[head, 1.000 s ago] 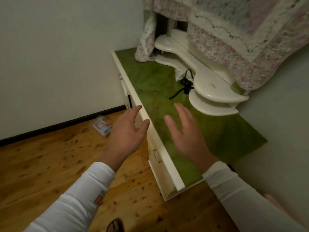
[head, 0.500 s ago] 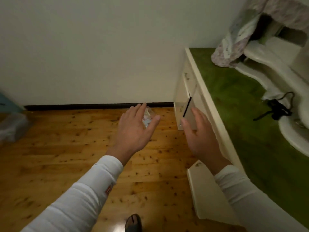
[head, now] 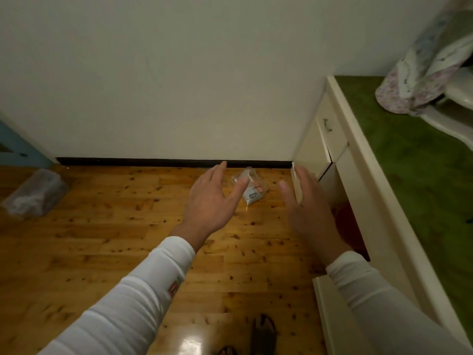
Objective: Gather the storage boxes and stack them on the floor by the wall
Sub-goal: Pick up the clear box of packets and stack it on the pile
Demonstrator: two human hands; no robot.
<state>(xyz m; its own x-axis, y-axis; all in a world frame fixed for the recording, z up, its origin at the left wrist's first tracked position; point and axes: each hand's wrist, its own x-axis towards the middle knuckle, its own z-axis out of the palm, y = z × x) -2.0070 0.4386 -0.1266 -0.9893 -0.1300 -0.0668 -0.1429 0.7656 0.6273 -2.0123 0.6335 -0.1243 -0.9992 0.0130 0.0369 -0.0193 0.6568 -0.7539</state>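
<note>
Clear box (head: 252, 194) now more visible between left hand (head: 207, 201) and right hand (head: 307, 211) — fingers (head: 217, 174) outstretched, empty.

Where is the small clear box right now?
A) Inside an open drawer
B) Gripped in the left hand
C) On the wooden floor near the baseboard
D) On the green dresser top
C: the small clear box lies on the wooden floor close to the baseboard, while the left hand and right hand hover open, holding nothing.
</note>
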